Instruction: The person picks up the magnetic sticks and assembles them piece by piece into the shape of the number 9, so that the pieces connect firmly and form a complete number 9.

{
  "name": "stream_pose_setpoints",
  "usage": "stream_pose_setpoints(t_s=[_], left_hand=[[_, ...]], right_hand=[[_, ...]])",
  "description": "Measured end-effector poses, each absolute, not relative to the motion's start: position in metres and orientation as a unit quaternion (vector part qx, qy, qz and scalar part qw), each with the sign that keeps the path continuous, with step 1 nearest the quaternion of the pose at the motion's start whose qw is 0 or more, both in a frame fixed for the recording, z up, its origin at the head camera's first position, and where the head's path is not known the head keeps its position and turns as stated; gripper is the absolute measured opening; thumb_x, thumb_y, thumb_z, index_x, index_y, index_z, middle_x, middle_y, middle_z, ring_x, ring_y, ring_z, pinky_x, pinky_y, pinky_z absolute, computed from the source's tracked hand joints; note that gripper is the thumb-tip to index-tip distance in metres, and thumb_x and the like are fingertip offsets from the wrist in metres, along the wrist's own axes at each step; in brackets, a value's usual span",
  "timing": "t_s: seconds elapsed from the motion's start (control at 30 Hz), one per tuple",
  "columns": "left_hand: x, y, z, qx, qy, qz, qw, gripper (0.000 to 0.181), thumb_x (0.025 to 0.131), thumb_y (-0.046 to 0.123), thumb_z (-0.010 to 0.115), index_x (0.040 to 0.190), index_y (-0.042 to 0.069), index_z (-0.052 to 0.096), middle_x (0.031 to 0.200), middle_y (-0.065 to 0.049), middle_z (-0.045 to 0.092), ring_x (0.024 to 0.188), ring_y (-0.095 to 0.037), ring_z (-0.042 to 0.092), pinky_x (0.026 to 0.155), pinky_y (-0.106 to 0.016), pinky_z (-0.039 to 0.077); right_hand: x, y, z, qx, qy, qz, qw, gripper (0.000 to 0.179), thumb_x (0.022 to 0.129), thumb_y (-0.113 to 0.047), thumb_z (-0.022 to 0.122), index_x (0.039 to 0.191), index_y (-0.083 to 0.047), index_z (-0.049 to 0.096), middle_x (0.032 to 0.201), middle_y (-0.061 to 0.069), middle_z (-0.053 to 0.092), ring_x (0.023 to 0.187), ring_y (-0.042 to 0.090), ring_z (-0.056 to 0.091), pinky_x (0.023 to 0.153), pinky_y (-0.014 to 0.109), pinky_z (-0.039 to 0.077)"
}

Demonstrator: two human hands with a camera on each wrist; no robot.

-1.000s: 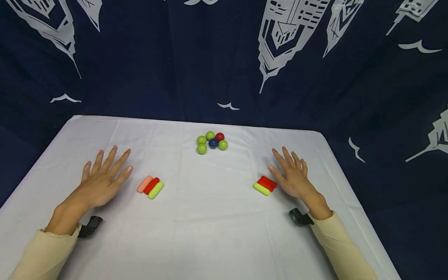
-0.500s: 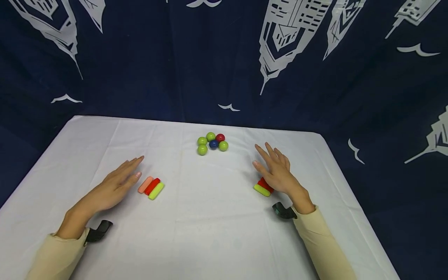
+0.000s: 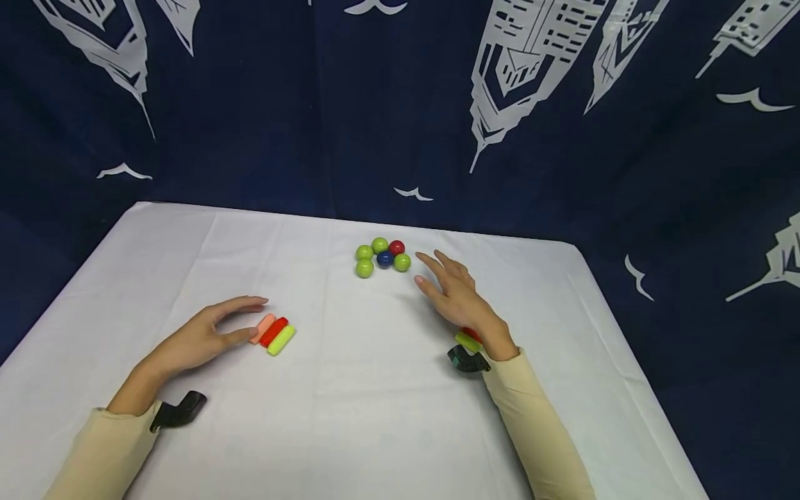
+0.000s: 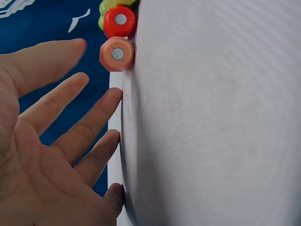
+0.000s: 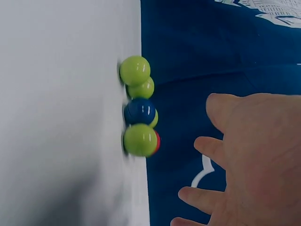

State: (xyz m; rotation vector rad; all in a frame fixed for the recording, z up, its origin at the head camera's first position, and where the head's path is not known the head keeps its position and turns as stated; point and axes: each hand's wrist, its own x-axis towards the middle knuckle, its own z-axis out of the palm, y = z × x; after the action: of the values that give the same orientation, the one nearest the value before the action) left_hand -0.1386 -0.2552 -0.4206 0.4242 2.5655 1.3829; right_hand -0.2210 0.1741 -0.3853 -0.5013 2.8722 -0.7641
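1. Left hand [image 3: 194, 340], fingers spread and thumb apart, is just beside a salmon stick [image 3: 265, 326].
2. Alongside lie a red stick [image 3: 273, 333] and a yellow-green stick [image 3: 281, 341] on a white-covered table [image 3: 362, 403].
3. Right hand [image 3: 459, 295], fingers spread, hovers; its wrist partly hides other coloured sticks [image 3: 467, 342].
4. Near its fingertips cluster four green balls [image 3: 402, 262], a blue ball [image 3: 385, 260] and a red ball [image 3: 396, 247].
5. Behind hangs navy cloth [image 3: 262, 125].

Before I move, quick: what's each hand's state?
Left hand: open, holding nothing, near the peach stick.
Right hand: open, holding nothing, near the cluster's rightmost green ball.
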Motion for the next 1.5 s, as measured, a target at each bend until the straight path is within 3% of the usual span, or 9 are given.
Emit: stream_pose_setpoints(t_s=[0.33, 0.8, 1.1, 1.23, 1.33, 1.5], left_hand=[[-0.14, -0.257, -0.418, 0.129, 0.873, 0.459, 0.107, 0.053, 0.09, 0.023, 0.075, 0.139, 0.012, 0.057, 0.152, -0.021, 0.043, 0.148, -0.049, 0.021, 0.112, -0.072, 0.017], [-0.14, -0.257, -0.419, 0.119, 0.879, 0.448, 0.114, 0.053, 0.088, 0.026, 0.077, 0.137, 0.014, 0.058, 0.153, -0.023, 0.041, 0.149, -0.049, 0.018, 0.111, -0.073, 0.016], [-0.139, -0.255, -0.419, 0.12, 0.881, 0.443, 0.113, 0.054, 0.088, 0.024, 0.078, 0.137, 0.013, 0.058, 0.153, -0.024, 0.041, 0.148, -0.049, 0.019, 0.111, -0.073, 0.017], [-0.139, -0.254, -0.419, 0.121, 0.883, 0.44, 0.112, 0.053, 0.088, 0.024, 0.078, 0.136, 0.013, 0.058, 0.153, -0.025, 0.04, 0.148, -0.05, 0.019, 0.111, -0.073, 0.017], [-0.139, -0.253, -0.419, 0.124, 0.884, 0.438, 0.109, 0.053, 0.087, 0.024, 0.078, 0.135, 0.013, 0.059, 0.153, -0.025, 0.041, 0.148, -0.05, 0.019, 0.111, -0.073, 0.017], [-0.137, -0.251, -0.417, 0.132, 0.89, 0.426, 0.099, 0.051, 0.087, 0.025, 0.079, 0.133, 0.013, 0.06, 0.151, -0.025, 0.043, 0.147, -0.05, 0.022, 0.111, -0.072, 0.019]], right_hand=[[-0.246, 0.152, -0.393, -0.168, 0.932, -0.309, 0.089, 0.058, 0.106, -0.041, 0.045, 0.158, -0.023, 0.029, 0.162, 0.015, 0.027, 0.147, 0.042, 0.023, 0.116, 0.062, 0.022], [-0.259, 0.144, -0.405, -0.148, 0.932, -0.317, 0.094, 0.055, 0.104, -0.031, 0.05, 0.156, -0.022, 0.034, 0.157, 0.015, 0.037, 0.142, 0.04, 0.03, 0.115, 0.058, 0.026], [-0.261, 0.142, -0.41, -0.179, 0.936, -0.296, 0.07, 0.047, 0.103, -0.025, 0.053, 0.147, -0.015, 0.042, 0.151, 0.016, 0.044, 0.144, 0.033, 0.034, 0.117, 0.05, 0.021], [-0.259, 0.142, -0.409, -0.183, 0.937, -0.291, 0.059, 0.037, 0.102, -0.021, 0.057, 0.137, -0.013, 0.048, 0.142, 0.014, 0.052, 0.137, 0.031, 0.042, 0.116, 0.048, 0.024], [-0.257, 0.141, -0.409, -0.193, 0.938, -0.284, 0.042, 0.027, 0.1, -0.016, 0.059, 0.126, -0.011, 0.054, 0.126, 0.012, 0.06, 0.124, 0.029, 0.052, 0.113, 0.046, 0.029], [-0.25, 0.143, -0.411, -0.199, 0.937, -0.286, 0.03, 0.016, 0.099, -0.009, 0.06, 0.115, -0.01, 0.059, 0.096, 0.008, 0.057, 0.094, 0.025, 0.052, 0.09, 0.039, 0.041]])
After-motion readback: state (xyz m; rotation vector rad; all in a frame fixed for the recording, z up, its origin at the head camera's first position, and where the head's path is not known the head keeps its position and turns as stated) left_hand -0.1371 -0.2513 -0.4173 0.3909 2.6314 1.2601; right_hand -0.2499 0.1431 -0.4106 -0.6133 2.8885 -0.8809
